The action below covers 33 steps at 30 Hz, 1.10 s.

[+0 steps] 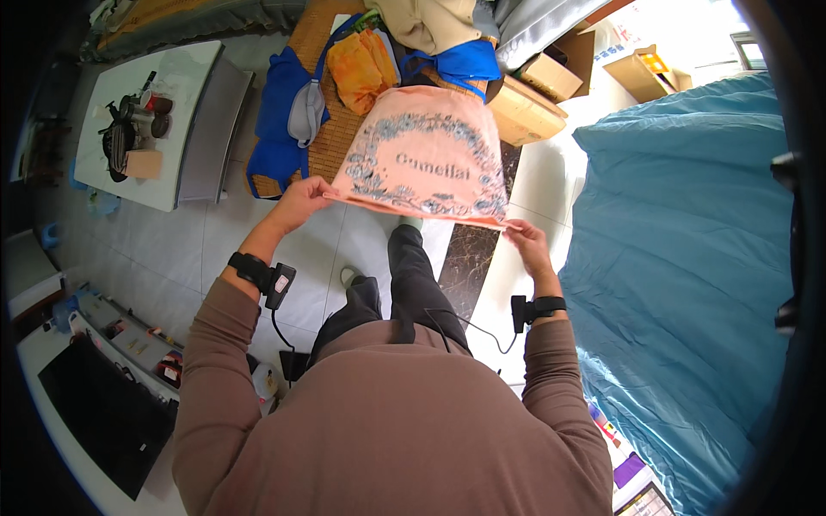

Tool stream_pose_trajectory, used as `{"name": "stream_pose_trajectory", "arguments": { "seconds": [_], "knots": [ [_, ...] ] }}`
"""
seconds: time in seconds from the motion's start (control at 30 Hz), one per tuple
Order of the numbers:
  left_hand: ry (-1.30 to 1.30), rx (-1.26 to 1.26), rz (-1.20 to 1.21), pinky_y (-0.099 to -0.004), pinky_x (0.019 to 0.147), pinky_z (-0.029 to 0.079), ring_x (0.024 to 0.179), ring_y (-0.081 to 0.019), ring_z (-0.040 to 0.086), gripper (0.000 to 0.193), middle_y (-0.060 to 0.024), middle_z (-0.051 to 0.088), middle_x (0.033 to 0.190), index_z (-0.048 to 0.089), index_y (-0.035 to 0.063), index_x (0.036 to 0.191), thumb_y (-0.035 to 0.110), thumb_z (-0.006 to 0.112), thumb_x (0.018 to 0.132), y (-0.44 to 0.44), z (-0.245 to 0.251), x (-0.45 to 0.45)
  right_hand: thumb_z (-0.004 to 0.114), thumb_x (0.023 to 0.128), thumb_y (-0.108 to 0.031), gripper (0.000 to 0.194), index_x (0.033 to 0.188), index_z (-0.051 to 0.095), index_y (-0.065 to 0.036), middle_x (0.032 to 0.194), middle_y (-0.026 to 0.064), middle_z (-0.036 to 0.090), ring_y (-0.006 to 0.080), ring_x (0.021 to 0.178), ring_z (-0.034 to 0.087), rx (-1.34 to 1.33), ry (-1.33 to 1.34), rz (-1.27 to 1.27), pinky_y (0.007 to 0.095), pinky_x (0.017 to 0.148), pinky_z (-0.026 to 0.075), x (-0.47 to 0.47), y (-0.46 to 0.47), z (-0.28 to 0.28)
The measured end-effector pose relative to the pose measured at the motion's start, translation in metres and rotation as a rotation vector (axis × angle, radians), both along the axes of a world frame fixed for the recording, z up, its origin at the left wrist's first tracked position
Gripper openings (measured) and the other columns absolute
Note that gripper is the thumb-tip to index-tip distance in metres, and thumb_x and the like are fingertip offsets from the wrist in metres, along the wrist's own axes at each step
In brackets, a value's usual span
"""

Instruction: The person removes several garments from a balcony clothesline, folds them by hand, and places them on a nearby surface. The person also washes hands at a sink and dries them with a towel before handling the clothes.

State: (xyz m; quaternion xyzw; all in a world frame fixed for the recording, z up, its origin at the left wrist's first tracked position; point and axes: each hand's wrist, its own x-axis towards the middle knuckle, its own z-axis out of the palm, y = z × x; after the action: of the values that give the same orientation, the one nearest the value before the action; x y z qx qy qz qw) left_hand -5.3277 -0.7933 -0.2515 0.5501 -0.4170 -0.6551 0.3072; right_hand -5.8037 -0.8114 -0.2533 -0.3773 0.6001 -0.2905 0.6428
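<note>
A pink fabric piece, perhaps a bag (423, 155), with a printed ring of blue-grey flowers and lettering, is spread out before me. My left hand (310, 197) pinches its near left corner, and my right hand (528, 242) pinches the near right corner. The near edge is stretched between my hands above the floor. Its far end lies at a seat with a woven bamboo mat (332, 132). An orange patterned cloth (362, 69) lies just beyond it, with blue fabric (281, 109) to the left and another blue piece (468, 62) at the far right.
A white-topped table (174, 84) with cups and a black item stands at left. Cardboard boxes (526, 116) are at the far right. A large teal cloth (677, 226) hangs along the right. A beige cloth (423, 22) lies at the far end of the mat.
</note>
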Motion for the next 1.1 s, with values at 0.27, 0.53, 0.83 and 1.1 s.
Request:
{"name": "stream_pose_trajectory", "arguments": {
  "seconds": [0.27,0.53,0.83,1.1],
  "knots": [
    [-0.127,0.164,0.022,-0.0236,0.063,0.051,0.072,-0.0093,0.058,0.005,-0.0019,0.059,0.084,0.056,0.0030,0.089,0.005,0.058,0.085,-0.090,-0.038,-0.006,0.059,0.088,-0.011,0.018,0.102,0.061,0.000,0.089,0.0023,0.063,0.0109,0.076,0.060,0.224,0.115,0.052,0.0242,0.065,0.052,0.004,-0.097,-0.045],
    [-0.099,0.020,0.416,-0.0200,0.057,0.048,0.063,-0.0078,0.056,0.010,-0.0017,0.059,0.075,0.058,-0.0014,0.088,0.007,0.061,0.083,-0.224,-0.077,-0.037,0.061,0.087,-0.014,0.022,0.103,0.063,0.000,0.088,0.0013,0.063,0.0089,0.076,0.058,-0.012,0.189,-0.101,0.0258,0.068,0.052,0.021,-0.245,-0.099],
    [-0.456,0.189,0.208,-0.0367,0.104,0.031,0.131,-0.0289,0.033,0.083,-0.0213,0.034,0.141,0.026,-0.0035,0.139,0.020,0.072,0.074,-0.219,-0.184,-0.035,0.068,0.078,-0.019,0.067,0.133,0.035,0.001,0.127,0.0208,0.050,0.0325,0.118,0.049,-0.386,0.790,0.092,0.0366,0.098,0.039,0.050,-0.256,-0.169],
    [-0.062,0.602,0.362,-0.0342,0.080,0.048,0.097,-0.0213,0.058,0.053,-0.0178,0.058,0.112,0.049,-0.0056,0.118,0.018,0.069,0.075,-0.167,-0.211,-0.045,0.065,0.080,-0.015,0.054,0.129,0.043,-0.005,0.124,0.0209,0.049,0.0303,0.116,0.047,-0.212,0.580,0.503,0.0374,0.098,0.038,0.169,-0.159,-0.155]
  ]
}}
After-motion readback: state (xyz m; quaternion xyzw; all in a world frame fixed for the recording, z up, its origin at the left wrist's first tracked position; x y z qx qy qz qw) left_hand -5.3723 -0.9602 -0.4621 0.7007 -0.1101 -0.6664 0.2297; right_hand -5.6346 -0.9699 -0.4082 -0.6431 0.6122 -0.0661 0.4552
